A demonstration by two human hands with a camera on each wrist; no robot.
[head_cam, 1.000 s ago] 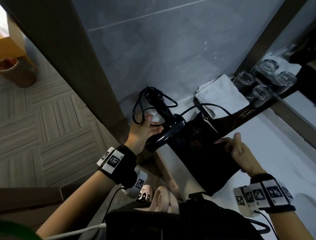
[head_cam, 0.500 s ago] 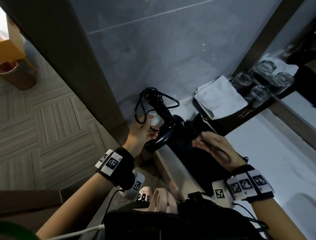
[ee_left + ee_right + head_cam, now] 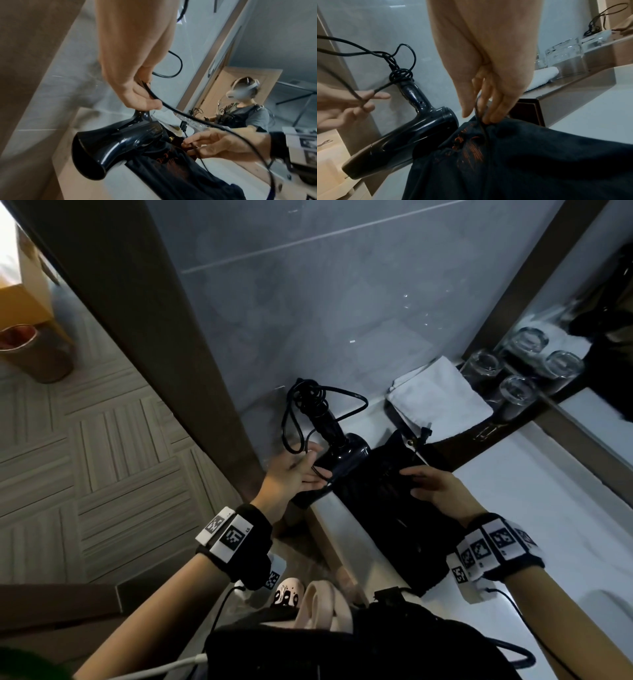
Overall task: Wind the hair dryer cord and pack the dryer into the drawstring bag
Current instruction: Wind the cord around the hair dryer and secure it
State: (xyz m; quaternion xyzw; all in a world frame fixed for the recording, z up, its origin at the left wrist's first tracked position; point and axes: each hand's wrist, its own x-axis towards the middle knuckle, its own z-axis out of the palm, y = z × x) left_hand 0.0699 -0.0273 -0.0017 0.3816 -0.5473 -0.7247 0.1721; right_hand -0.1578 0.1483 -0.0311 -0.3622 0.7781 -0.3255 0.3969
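Observation:
The black hair dryer [image 3: 342, 460] lies on the white counter [image 3: 531, 508] with its nozzle over the left edge and its rear end at the mouth of the black drawstring bag [image 3: 387, 515]. Part of the cord [image 3: 308, 398] is wound round the upright handle, and loose loops hang off it. My left hand [image 3: 318, 474] sits just left of the dryer body and pinches a strand of cord [image 3: 154, 97]. My right hand [image 3: 409, 481] rests on the bag [image 3: 530, 162] and pinches its drawstring [image 3: 481, 121] at the mouth, next to the dryer [image 3: 406, 136].
A folded white towel [image 3: 442, 402] and several glasses [image 3: 517, 390] stand on a dark tray behind the bag, below a mirror. The grey wall is close behind the dryer. The counter drops off at the left to a striped floor with a copper bin [image 3: 34, 350].
My right hand came in from the bag's right side to its mouth and took the drawstring. My left hand shifted from touching the dryer body to pinching the cord.

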